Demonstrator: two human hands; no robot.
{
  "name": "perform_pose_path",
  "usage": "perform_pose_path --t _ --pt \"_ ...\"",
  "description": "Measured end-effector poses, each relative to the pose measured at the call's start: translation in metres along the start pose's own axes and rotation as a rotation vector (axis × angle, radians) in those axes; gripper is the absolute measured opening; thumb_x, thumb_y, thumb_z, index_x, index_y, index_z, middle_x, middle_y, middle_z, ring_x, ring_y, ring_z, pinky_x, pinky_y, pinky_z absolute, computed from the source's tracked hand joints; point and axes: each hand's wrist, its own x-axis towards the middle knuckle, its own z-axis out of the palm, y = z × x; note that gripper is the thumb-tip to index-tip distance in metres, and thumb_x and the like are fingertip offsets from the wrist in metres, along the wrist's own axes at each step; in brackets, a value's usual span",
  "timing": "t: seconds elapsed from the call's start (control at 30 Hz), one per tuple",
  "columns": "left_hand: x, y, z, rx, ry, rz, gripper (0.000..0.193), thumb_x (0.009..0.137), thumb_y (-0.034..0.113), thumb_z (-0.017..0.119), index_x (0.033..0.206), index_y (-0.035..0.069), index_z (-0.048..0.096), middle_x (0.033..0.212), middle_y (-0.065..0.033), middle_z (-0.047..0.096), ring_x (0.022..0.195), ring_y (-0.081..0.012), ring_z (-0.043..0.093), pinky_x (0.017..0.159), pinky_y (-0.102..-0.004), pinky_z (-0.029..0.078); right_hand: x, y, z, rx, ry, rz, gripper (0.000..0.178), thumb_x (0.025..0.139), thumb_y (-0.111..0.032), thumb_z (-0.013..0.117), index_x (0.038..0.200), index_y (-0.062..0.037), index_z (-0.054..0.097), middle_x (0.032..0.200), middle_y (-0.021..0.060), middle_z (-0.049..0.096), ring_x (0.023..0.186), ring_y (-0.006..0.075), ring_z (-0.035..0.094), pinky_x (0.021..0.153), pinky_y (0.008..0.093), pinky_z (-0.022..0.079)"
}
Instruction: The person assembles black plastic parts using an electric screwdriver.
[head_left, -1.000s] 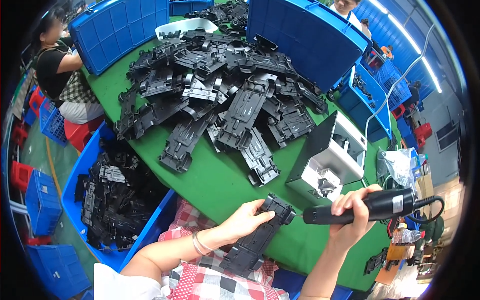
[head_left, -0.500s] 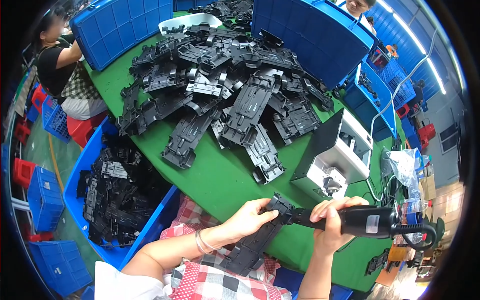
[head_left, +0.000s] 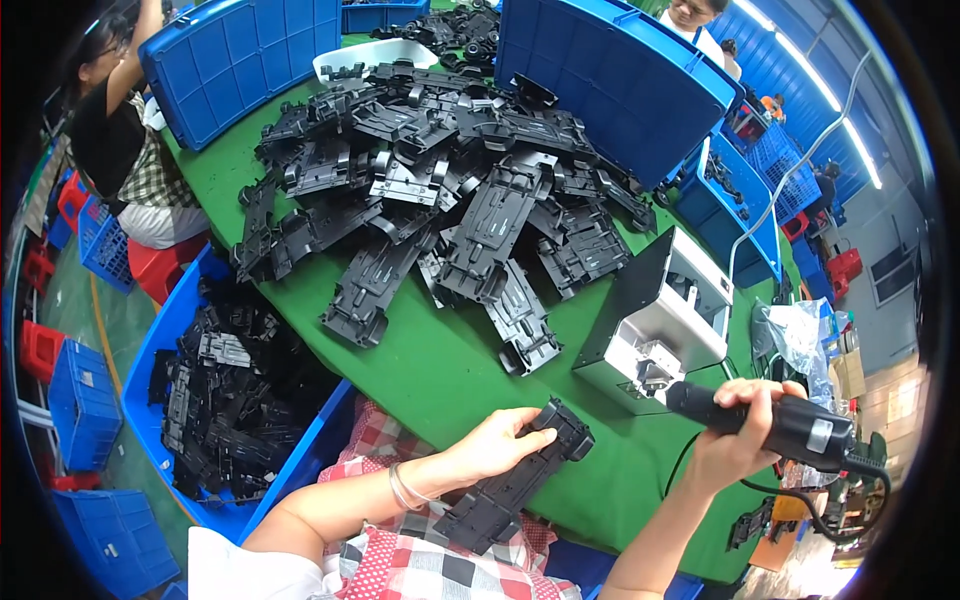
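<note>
My left hand (head_left: pixel 500 442) grips a black plastic toy-car chassis (head_left: pixel 492 505) near its far end, thumb on top. The part slants over my lap at the table's front edge. My right hand (head_left: pixel 740 432) is wrapped round a black corded electric screwdriver (head_left: pixel 815 432), which points left. Its tip is at the metal front block of a black-and-silver screw feeder (head_left: pixel 672 290); whether they touch I cannot tell. Farther back on the green table (head_left: pixel 420 370) lies a large heap of similar black chassis (head_left: pixel 490 225).
At the lower left stands a blue bin (head_left: pixel 300 455) full of black parts. Tall blue crates (head_left: pixel 610 75) and a white tray (head_left: pixel 330 65) are behind the heap. The screwdriver's cord (head_left: pixel 840 530) loops at the right. A co-worker (head_left: pixel 120 130) sits at the far left.
My right hand has moved the screwdriver off the chassis, rightward to the screw feeder's front. My left hand still holds the chassis. The co-worker at the left has raised an arm.
</note>
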Motion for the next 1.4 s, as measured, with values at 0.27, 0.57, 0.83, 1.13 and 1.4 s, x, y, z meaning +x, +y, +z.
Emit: perform_pose_path --t 0.27,0.57,0.83,1.13,1.4 --pt "0.000 0.005 -0.001 -0.080 -0.003 -0.050 0.027 0.088 0.012 0.053 0.108 -0.005 0.051 0.093 -0.0047 0.060 0.085 -0.0084 0.053 0.076 -0.0248 0.044 0.010 0.013 0.006 -0.020 -0.134 0.283 0.030 0.076 0.004 0.051 0.104 0.0014 0.039 0.065 0.0062 0.047 0.048 0.0148 0.049 0.048 0.0284 0.044" --pt "0.001 0.007 -0.002 -0.106 -0.033 -0.030 0.022 0.088 0.010 0.053 0.105 -0.004 0.053 0.094 -0.0025 0.059 0.084 -0.0075 0.050 0.077 -0.0234 0.042 -0.048 0.002 0.027 0.291 -0.231 0.340 0.033 0.074 0.005 0.049 0.103 -0.0022 0.035 0.060 0.0082 0.045 0.042 0.0174 0.046 0.041 0.0307 0.044" --pt "-0.001 0.010 -0.001 -0.131 -0.011 -0.102 0.019 0.087 0.009 0.054 0.101 -0.003 0.056 0.086 0.0001 0.058 0.077 -0.0059 0.049 0.069 -0.0213 0.041 -0.062 0.009 0.034 0.250 -0.390 0.275 0.030 0.075 0.004 0.052 0.099 -0.0031 0.035 0.062 0.0075 0.045 0.043 0.0154 0.044 0.041 0.0284 0.043" --pt "-0.010 -0.004 0.002 -0.087 -0.055 -0.018 0.024 0.088 0.008 0.052 0.108 -0.004 0.052 0.087 -0.0018 0.059 0.080 -0.0056 0.050 0.069 -0.0230 0.043 -0.066 0.004 0.040 0.304 -0.637 0.308 0.035 0.071 0.009 0.054 0.097 -0.0045 0.035 0.057 0.0076 0.046 0.040 0.0179 0.045 0.040 0.0287 0.043" --pt "-0.059 -0.002 -0.028 0.093 -0.663 -0.496 0.038 0.082 0.020 0.064 0.111 -0.003 0.052 0.100 -0.0059 0.059 0.092 -0.0124 0.054 0.081 -0.0257 0.045 0.000 -0.006 -0.004 0.103 -0.062 0.040 0.032 0.075 -0.001 0.050 0.105 -0.0011 0.039 0.061 0.0051 0.044 0.045 0.0130 0.042 0.045 0.0258 0.040"
